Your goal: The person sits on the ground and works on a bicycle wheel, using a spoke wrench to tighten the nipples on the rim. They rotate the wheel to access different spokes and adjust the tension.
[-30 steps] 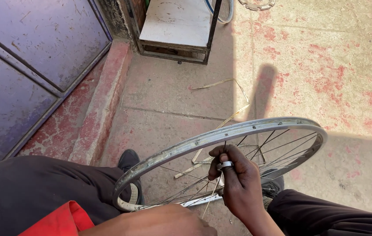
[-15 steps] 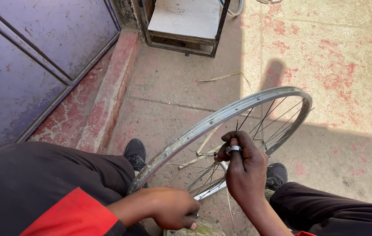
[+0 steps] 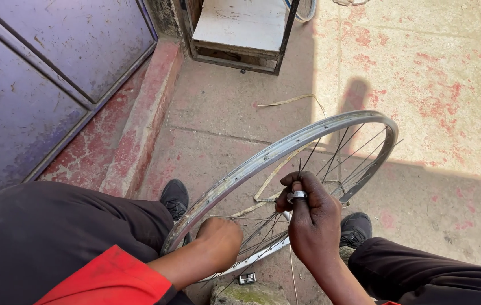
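Right hand: (image 3: 312,217) fingers pinched together on a small silver ring-shaped spoke tool (image 3: 296,196), held just inside the wheel near the middle of its span.
Left hand: (image 3: 219,237) curled shut around the near, lower stretch of the rim, bracing it between the knees.
Wheel: bare silver metal bicycle rim with thin wire spokes (image 3: 285,151), stood on edge and tilted, its long axis running from the near left by the left knee up to the far right.
Key relation: thin spokes (image 3: 342,149) fan up and to the right from the right hand's fingertips to the far arc of the rim; the right hand is the nearer hand to them, the left sits below and to the left.
Nearby: black shoes (image 3: 175,197) under the rim, a small dark metal part (image 3: 246,278) on the concrete floor (image 3: 229,113), purple metal door (image 3: 37,68) at left.
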